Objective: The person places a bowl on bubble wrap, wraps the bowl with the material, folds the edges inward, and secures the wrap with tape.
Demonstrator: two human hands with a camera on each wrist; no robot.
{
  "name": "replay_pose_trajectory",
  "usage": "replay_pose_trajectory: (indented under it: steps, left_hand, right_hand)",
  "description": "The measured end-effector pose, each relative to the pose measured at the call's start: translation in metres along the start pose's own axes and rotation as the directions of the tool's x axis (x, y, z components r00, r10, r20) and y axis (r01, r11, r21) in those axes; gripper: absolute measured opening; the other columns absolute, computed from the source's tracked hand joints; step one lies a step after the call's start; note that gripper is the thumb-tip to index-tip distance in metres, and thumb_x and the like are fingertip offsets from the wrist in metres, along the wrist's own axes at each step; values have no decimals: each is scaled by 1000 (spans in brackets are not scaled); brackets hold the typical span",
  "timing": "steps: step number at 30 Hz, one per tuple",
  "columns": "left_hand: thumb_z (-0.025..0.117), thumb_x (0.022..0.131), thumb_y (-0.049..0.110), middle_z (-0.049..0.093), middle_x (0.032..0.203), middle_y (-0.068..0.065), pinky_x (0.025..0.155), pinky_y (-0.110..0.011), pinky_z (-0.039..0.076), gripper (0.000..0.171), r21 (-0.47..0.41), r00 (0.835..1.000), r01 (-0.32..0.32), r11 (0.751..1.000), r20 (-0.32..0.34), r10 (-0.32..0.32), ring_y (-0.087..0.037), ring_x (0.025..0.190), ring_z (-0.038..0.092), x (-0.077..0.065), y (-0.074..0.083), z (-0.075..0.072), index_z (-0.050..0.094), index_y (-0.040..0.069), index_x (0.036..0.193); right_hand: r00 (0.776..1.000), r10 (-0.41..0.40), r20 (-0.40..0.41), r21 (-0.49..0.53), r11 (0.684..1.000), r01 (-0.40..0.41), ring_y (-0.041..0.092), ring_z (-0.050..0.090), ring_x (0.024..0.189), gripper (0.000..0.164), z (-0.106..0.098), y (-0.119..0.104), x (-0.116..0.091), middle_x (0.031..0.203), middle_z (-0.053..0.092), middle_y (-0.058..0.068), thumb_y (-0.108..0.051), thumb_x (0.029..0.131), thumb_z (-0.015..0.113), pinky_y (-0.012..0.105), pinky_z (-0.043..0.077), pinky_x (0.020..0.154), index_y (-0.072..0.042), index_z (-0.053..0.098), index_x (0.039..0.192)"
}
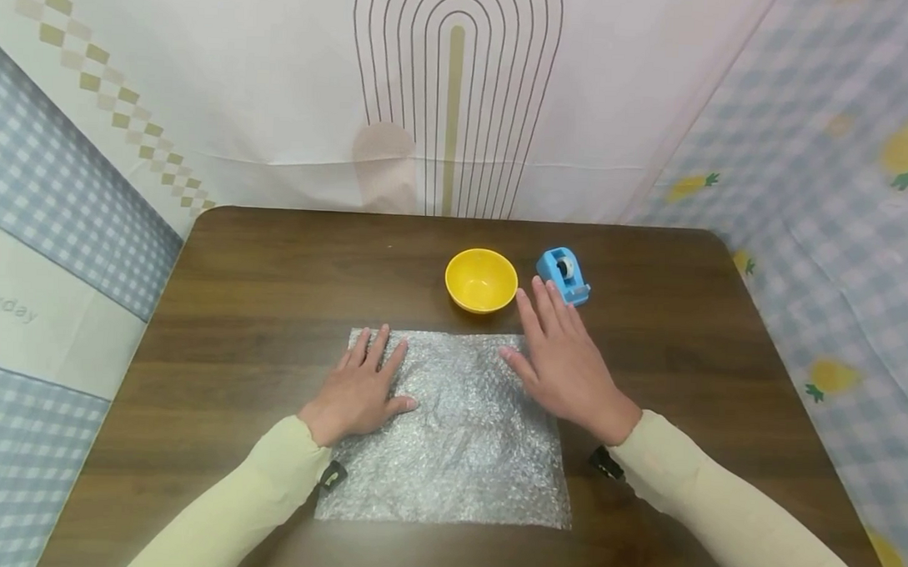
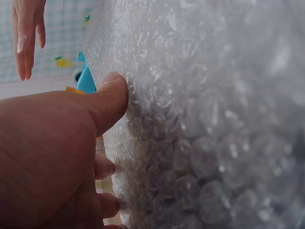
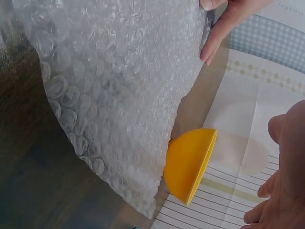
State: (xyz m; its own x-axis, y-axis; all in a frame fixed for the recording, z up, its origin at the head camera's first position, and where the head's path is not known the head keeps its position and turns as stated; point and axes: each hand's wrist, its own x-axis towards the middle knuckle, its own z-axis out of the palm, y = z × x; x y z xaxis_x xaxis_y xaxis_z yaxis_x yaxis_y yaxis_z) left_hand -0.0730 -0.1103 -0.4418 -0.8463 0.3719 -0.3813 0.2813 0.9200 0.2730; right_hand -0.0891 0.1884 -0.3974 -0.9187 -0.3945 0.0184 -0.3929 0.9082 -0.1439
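Note:
A sheet of clear bubble wrap [image 1: 463, 451] lies flat on the brown wooden table. My left hand [image 1: 360, 393] rests on its left part with the fingers spread; in the left wrist view the thumb [image 2: 112, 98] lies against the bubbles. Over the upper right corner of the sheet is my right hand [image 1: 567, 367], fingers straight, holding nothing; the right wrist view shows it apart from the wrap. Just beyond the sheet stands a yellow bowl [image 1: 481, 281], its inside bare. A blue tape dispenser [image 1: 563, 275] with a roll in it sits near the right fingertips, which partly overlap it in the head view.
The wooden table [image 1: 274, 260] has rounded far corners. Behind it hangs a white cloth [image 1: 281, 77] with arch lines, and blue checked cloths hang at both sides. A dark wrist strap [image 1: 607, 462] shows at the right sleeve, another strap [image 1: 333, 475] at the left.

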Motion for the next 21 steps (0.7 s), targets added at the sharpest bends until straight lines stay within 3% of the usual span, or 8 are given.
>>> replay_pose_trajectory:
  steps: [9,21]
  left_hand:
    - [54,92,62,0,167,-17,124,-57,15,89,20,1000,12,1000,0,-12,-43,153,0,1,1,1,17,16,159]
    - [53,94,60,3,166,-19,124,-57,15,87,28,999,-22,999,-38,23,-44,153,2,-1,-1,5,18,14,158]
  right_hand:
    - [1000,-16,-8,-24,1000,15,33,1,156,82,-3,4,7,168,-4,11,-56,100,40,53,17,125,-10,6,159]
    - [999,-23,-22,-20,1000,23,33,1,156,83,-4,8,21,167,-5,12,-59,100,36,52,13,126,-7,8,158]
